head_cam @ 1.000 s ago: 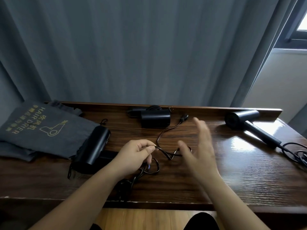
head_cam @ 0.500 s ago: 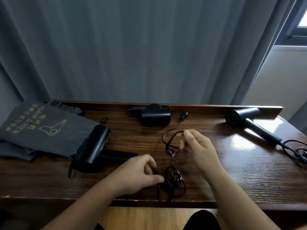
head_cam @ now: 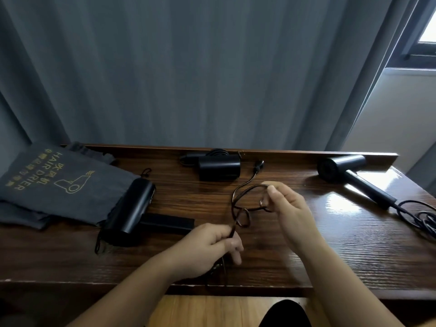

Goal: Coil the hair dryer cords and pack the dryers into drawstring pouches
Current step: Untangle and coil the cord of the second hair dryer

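Pouches [head_cam: 61,185] left, 2 dryers [head_cam: 219,167] behind.

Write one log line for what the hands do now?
step: coiling | left hand: pinches thin black cord | right hand: holds cord loop | dark wooden table

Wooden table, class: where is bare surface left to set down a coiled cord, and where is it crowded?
Bare: the stretch of table between the right hand and the right hair dryer; also the front left, below the pouches. Crowded: the middle, with the cord, left hand and left dryer.
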`<state>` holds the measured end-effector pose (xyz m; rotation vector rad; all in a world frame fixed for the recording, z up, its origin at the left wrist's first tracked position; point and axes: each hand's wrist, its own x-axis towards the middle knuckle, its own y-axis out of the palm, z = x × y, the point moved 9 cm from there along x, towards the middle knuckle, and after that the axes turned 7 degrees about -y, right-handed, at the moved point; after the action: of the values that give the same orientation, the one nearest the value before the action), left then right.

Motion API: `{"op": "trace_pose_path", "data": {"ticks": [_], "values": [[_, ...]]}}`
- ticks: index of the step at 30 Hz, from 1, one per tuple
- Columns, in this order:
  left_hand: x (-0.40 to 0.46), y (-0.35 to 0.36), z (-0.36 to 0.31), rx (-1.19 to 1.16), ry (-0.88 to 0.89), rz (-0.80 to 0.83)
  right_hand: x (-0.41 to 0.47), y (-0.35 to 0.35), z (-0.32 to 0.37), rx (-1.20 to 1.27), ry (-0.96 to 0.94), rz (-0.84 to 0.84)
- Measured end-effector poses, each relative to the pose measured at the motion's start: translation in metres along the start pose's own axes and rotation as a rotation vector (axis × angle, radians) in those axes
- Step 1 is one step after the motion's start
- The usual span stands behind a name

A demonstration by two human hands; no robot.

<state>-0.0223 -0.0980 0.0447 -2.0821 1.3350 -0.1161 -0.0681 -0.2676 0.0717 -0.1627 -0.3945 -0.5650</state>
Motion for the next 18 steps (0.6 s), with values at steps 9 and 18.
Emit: {"op": "trace_pose_path", "data": {"ticks": [9,18], "values": [[-0.011,-0.088,0.033,-0.484,0.104,-0.492,0.005,-0.057,-0.017,-0.610,0.013,-0.280],[-0.016,-0.122,0.061,-0.563,0.035,-0.729,0.010,-0.080,-0.040,-0.815,0.077,-0.275]]}}
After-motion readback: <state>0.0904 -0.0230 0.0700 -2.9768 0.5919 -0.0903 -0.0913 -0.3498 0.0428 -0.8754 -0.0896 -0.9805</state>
